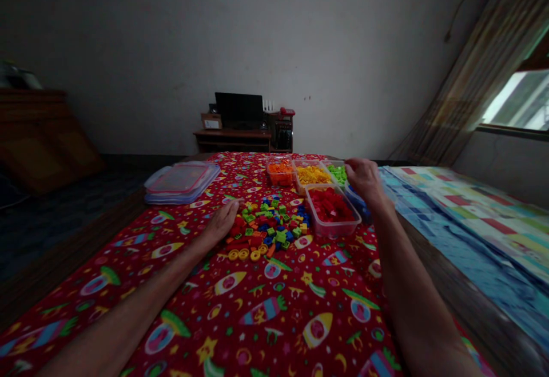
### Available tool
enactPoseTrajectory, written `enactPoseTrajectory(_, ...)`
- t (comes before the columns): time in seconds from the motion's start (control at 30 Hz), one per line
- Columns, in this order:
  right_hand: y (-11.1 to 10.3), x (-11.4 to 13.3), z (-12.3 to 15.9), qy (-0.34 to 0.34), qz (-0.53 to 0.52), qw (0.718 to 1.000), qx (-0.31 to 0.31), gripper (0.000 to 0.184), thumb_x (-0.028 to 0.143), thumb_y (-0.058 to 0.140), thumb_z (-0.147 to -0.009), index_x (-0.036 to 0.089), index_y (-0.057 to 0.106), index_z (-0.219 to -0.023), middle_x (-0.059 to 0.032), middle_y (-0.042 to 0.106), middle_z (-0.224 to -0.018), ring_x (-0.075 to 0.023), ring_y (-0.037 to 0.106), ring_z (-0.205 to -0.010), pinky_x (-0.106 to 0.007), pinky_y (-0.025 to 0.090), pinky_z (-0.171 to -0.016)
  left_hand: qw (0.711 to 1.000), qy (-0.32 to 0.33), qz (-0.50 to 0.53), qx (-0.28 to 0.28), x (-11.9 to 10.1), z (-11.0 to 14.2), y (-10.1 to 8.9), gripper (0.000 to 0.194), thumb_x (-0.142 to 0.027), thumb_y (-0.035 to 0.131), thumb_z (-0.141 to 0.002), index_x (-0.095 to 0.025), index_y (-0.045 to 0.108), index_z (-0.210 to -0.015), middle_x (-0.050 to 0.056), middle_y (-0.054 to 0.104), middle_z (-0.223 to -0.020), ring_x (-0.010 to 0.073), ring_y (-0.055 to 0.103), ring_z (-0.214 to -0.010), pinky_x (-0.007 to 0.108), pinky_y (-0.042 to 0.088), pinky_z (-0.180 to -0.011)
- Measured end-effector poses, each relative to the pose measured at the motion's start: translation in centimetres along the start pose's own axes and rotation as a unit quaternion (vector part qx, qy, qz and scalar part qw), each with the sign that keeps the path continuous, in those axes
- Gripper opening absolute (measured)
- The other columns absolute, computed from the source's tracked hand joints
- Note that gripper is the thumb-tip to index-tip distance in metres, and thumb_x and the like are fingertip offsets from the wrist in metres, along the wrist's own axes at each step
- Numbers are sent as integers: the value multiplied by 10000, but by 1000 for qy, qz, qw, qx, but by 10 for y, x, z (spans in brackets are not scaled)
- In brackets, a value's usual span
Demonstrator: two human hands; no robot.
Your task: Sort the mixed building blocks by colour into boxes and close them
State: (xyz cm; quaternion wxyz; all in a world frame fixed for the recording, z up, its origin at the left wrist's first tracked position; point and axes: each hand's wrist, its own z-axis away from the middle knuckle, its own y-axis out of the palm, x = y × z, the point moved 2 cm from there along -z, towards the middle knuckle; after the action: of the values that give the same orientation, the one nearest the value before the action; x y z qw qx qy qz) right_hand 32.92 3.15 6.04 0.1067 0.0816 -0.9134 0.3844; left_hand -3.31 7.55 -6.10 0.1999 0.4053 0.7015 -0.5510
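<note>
A mixed pile of small toy building bricks [274, 223] in green, blue, red, orange and yellow lies on the red patterned tablecloth [257, 285]. Flat on the cloth at the pile's left edge rests my left hand [223, 219], open, its fingers stretched out. My right hand [363, 178] is raised over the boxes at the right, fingers curled downward; whatever they pinch is hidden. Below it are a box of green bricks [337, 173] and a partly covered box of blue bricks [359, 202]. Nearer the pile stands a box of red bricks [329, 205].
Behind the red box are boxes of yellow bricks [313, 175] and orange bricks [281, 172]. Stacked clear lids [182, 181] lie at the table's left. Beyond the table stands a desk with a monitor [239, 109]. A bed with a checked cover [484, 205] is at the right.
</note>
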Motion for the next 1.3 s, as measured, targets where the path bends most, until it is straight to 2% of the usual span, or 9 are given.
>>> enactPoseTrajectory(0.13,34,79,27,-141,-104,969,173,292,226,397,-902,134,675,-893,-76,670,-778,-146,566,-696,-251,404,-671,999,-6,35,-3,-3,2,6,735,-672,236,-827,-138,513,-1249,138,614,-1224,263,562,-1145,415,405,-1014)
enactPoseTrajectory(0.23,61,111,57,-194,-72,951,228,308,302,389,-937,135,628,-1037,-116,654,-934,-182,568,-881,-276,414,-756,999,17,49,12,-6,4,10,741,-662,240,-834,-132,488,-1288,131,571,-1290,265,522,-1197,424,379,-1045)
enactPoseTrajectory(0.33,80,112,76,-176,13,950,258,365,361,340,-957,145,579,-1128,-157,619,-1038,-234,544,-1007,-345,414,-833,996,37,67,38,-9,5,14,723,-634,235,-856,-123,462,-1315,129,550,-1317,252,495,-1230,413,342,-1078)
enactPoseTrajectory(0.47,89,106,85,-187,32,933,307,364,334,304,-969,118,576,-1079,-165,636,-986,-232,578,-948,-350,403,-852,994,58,75,63,-11,7,18,670,-600,245,-878,-141,472,-1310,111,547,-1324,237,473,-1252,391,318,-1097)
enactPoseTrajectory(0.73,76,146,91,-220,-192,901,321,316,265,316,-965,162,613,-1004,-61,654,-816,-148,584,-742,-235,383,-692,989,56,108,82,-12,6,20,640,-571,264,-875,-137,490,-1288,101,541,-1332,232,481,-1242,380,339,-1083)
enactPoseTrajectory(0.87,64,140,78,-199,-208,914,284,242,181,444,-877,160,641,-1015,-58,663,-814,-142,554,-709,-228,358,-651,988,29,137,66,-18,10,16,639,-567,277,-875,-137,469,-1308,117,598,-1257,240,522,-1198,401,376,-1049)
enactPoseTrajectory(1.03,54,133,73,-227,-161,906,319,206,38,488,-681,142,665,-701,-17,588,-617,-101,446,-555,-224,253,-521,986,18,141,91,-23,7,3,668,-606,478,-758,-113,562,-1201,134,687,-1076,278,618,-1047,404,476,-923)
enactPoseTrajectory(1.17,53,133,72,-209,-114,917,320,189,78,494,-699,151,669,-696,-29,590,-615,-103,428,-525,-237,229,-502,982,28,116,147,-19,1,-9,593,-584,600,-663,-139,652,-1051,115,706,-1024,289,634,-1001,400,485,-891)
enactPoseTrajectory(1.3,70,130,75,-213,-104,930,282,275,65,432,-778,127,673,-893,-92,654,-768,-145,527,-635,-238,314,-564,990,25,75,117,-17,-2,-10,546,-545,599,-666,-146,672,-1032,103,707,-1038,281,635,-983,402,485,-882)
